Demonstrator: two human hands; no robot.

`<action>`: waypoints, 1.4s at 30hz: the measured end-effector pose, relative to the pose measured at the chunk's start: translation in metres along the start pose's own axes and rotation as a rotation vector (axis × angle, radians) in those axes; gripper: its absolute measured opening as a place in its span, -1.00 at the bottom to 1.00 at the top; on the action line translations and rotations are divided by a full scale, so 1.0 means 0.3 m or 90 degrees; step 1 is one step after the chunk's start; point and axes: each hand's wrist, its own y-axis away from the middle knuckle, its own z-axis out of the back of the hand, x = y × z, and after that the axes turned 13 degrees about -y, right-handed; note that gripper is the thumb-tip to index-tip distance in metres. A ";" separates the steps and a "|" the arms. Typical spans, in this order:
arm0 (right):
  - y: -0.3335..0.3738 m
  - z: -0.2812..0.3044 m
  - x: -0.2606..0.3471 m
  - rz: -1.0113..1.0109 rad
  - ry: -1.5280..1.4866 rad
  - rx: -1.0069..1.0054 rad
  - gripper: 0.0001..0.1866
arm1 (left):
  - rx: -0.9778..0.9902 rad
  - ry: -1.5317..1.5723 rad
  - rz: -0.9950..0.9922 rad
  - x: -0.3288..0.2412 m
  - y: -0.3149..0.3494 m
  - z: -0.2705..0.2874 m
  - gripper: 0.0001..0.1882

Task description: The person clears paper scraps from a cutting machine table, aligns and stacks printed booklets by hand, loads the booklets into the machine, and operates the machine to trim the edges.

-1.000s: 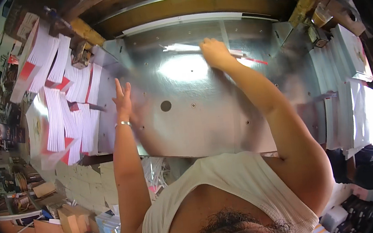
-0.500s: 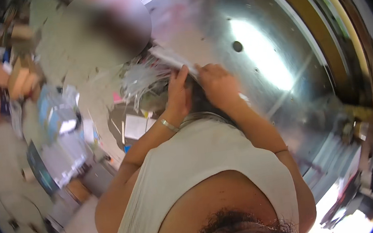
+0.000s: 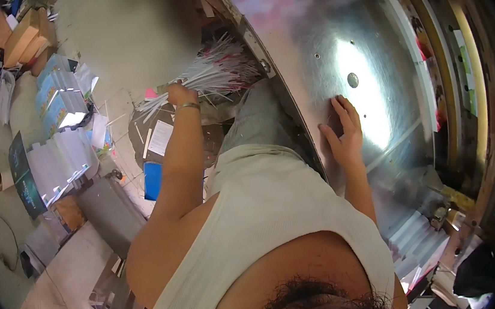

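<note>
At the left side of the metal table, my left hand [image 3: 180,94] is closed among thin white paper strips [image 3: 223,66]. Strips stick out on both sides of its fingers, some with pink or red edges, and most lie in a loose heap beside my legs. My right hand [image 3: 346,129] rests on the shiny metal tabletop [image 3: 328,86], palm down with thumb and fingers apart. Nothing is in it. A round dark hole in the tabletop lies just beyond its fingertips.
Stacks of printed sheets [image 3: 63,92] and grey-white stacks [image 3: 60,156] stand on the floor to the left, with brown cartons [image 3: 30,35] farther off. A blue flat object [image 3: 153,180] lies near my left forearm. Wooden and metal rails [image 3: 468,71] run along the table's right side.
My hands have separated. The left has gone down and left to the strip heap, and the right has moved right onto the tabletop. The white strip they held together is no longer between them.
</note>
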 end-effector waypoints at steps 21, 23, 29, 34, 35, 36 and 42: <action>0.247 0.969 -1.196 -0.519 -0.372 -0.598 -0.09 | 0.154 -0.758 -0.977 -0.564 0.904 -0.337 -0.21; 0.161 0.997 -1.236 -0.531 -0.340 -0.723 -0.08 | 0.142 -0.758 -0.978 -0.568 0.927 -0.321 -0.21; 0.096 1.125 -1.412 -0.568 -0.365 -0.776 -0.25 | 0.134 -0.759 -0.971 -0.566 0.931 -0.325 -0.24; 0.083 1.169 -1.418 -0.482 -0.679 -0.897 -0.67 | 0.143 -0.740 -0.994 -0.573 0.932 -0.342 -0.26; 0.107 1.176 -1.436 -0.504 -0.611 -0.864 -0.67 | 0.148 -0.740 -1.001 -0.568 0.929 -0.353 -0.28; 0.095 1.172 -1.434 -0.521 -0.548 -0.821 -0.67 | 0.144 -0.742 -1.004 -0.571 0.923 -0.358 -0.29; 0.224 1.061 -1.316 -0.486 -0.575 -0.762 -0.51 | 0.123 -0.709 -0.993 -0.571 0.905 -0.315 -0.28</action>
